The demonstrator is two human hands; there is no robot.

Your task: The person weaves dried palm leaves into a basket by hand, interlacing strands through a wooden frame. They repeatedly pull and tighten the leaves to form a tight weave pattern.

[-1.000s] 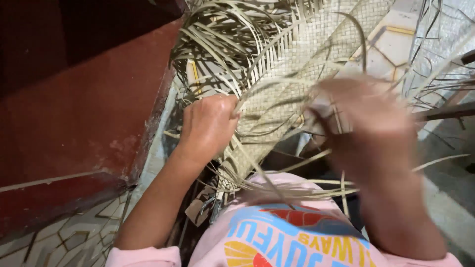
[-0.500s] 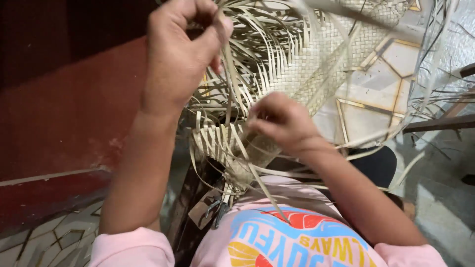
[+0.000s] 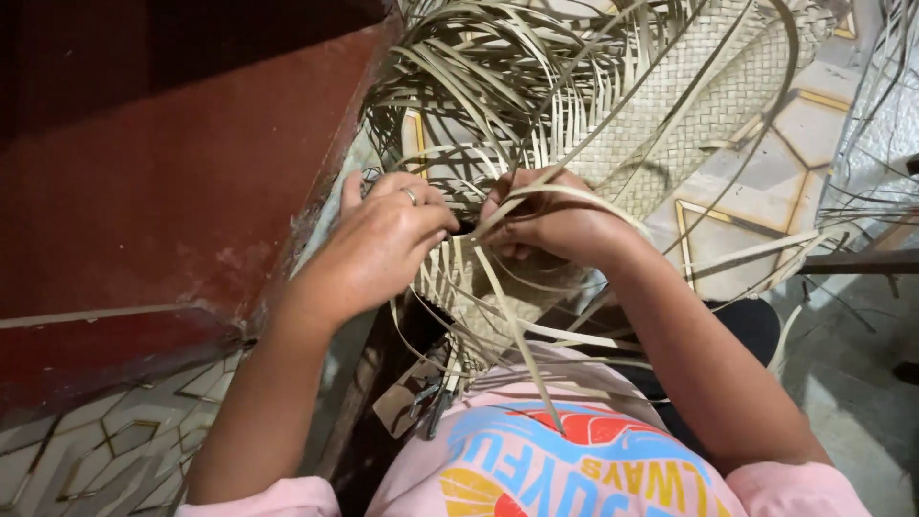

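Left hand [image 3: 383,239] and right hand [image 3: 550,225], both curled shut, pinch loose pale strips at near edge of half-woven pale straw mat [image 3: 661,105]; dark red wall [image 3: 163,191] left of mat

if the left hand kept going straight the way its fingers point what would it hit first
The left hand points right, toward the right hand. It would likely first meet the loose pale strips of the woven mat bunched between them, then the right hand's fingers; depth is hard to judge.
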